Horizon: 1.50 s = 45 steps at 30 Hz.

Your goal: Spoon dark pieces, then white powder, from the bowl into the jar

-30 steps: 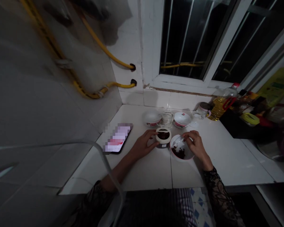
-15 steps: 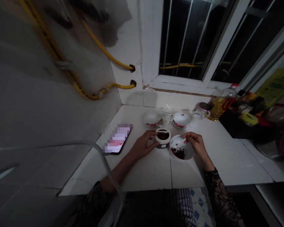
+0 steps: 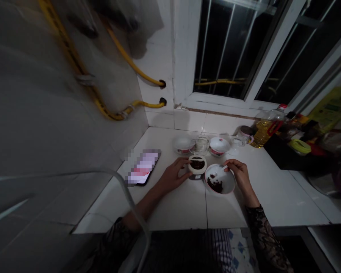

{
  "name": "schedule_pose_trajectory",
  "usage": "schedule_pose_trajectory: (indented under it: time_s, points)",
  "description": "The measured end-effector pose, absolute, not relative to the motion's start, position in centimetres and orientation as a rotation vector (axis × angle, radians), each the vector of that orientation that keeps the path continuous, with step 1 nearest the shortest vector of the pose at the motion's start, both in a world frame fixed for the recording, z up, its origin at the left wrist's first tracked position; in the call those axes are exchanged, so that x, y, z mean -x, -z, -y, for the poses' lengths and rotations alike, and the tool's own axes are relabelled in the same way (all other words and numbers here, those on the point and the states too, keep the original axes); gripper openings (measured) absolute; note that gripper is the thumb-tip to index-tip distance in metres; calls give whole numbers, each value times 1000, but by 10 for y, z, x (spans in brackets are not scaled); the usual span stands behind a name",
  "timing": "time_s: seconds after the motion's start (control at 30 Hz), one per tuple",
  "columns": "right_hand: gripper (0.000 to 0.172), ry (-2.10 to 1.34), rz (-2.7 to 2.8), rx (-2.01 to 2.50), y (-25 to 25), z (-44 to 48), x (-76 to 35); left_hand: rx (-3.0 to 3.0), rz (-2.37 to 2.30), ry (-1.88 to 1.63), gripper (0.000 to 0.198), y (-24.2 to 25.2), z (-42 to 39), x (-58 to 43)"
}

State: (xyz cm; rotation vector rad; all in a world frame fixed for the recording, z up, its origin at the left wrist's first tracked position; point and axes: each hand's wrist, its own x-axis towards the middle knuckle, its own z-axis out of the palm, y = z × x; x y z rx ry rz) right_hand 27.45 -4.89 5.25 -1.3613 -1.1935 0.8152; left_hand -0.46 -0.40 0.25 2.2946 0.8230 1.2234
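My left hand (image 3: 174, 175) is wrapped round a small white jar (image 3: 197, 167) with dark bits inside, steadying it on the white counter (image 3: 182, 204). Just right of the jar stands a white bowl (image 3: 219, 182) with a heap of dark red pieces at its bottom. My right hand (image 3: 240, 174) is pinched on a white spoon (image 3: 219, 174) whose end dips into the bowl. Both forearms wear dark lace sleeves.
A phone (image 3: 143, 167) lies to the left near the wall. Behind the jar stand two white bowls (image 3: 219, 145), a glass cup (image 3: 200, 144) and a small jar (image 3: 246, 133). An oil bottle (image 3: 265, 127) and clutter fill the right. Yellow hoses (image 3: 125, 112) run along the wall.
My right hand has drawn back to the bowl's right rim, and the spoon now reaches in from that side. The left hand stays on the jar. The view shifted slightly.
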Motion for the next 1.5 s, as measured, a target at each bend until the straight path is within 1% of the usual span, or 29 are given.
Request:
schedule_pose_trajectory:
  time_s: [0.13, 0.27, 0.37, 0.47, 0.53, 0.6, 0.7, 0.83, 0.9, 1.07, 1.27, 1.5]
  points:
    - [15, -767, 1165, 1332, -59, 43, -275, -2278, -816, -1216, 32, -3, 4, 4]
    - [19, -646, 1232, 1300, -72, 35, -265, -2275, -805, -1218, 33, -3, 5, 5]
    - [21, -403, 1395, 1295, -80, 35, -249, -2280, -813, -1215, 32, -3, 4, 5]
    - [19, -47, 1732, 1217, -83, 40, -235, -2283, -818, -1211, 32, -3, 4, 5]
    - [21, 143, 1963, 1110, -84, 45, -230, -2277, -817, -1212, 33, -3, 3, 5]
    - [24, 253, 2068, 1041, -85, 49, -230, -2271, -817, -1208, 32, -2, 3, 5]
    - [24, 314, 1959, 1095, -85, 52, -238, -2272, -823, -1202, 32, -2, 3, 5]
    - [22, 273, 1761, 1242, -81, 51, -262, -2281, -830, -1195, 33, -1, 3, 5]
    - [19, 235, 1842, 1281, -75, 50, -276, -2281, -827, -1197, 33, -2, 3, 6]
    - [20, 144, 2025, 1357, -58, 53, -293, -2273, -807, -1212, 32, -2, 3, 5]
    - [20, -219, 1986, 1334, -52, 61, -272, -2261, -807, -1218, 32, -1, 3, 5]
    - [19, -555, 1572, 1448, -49, 61, -268, -2267, -835, -1209, 32, 0, 3, 5]
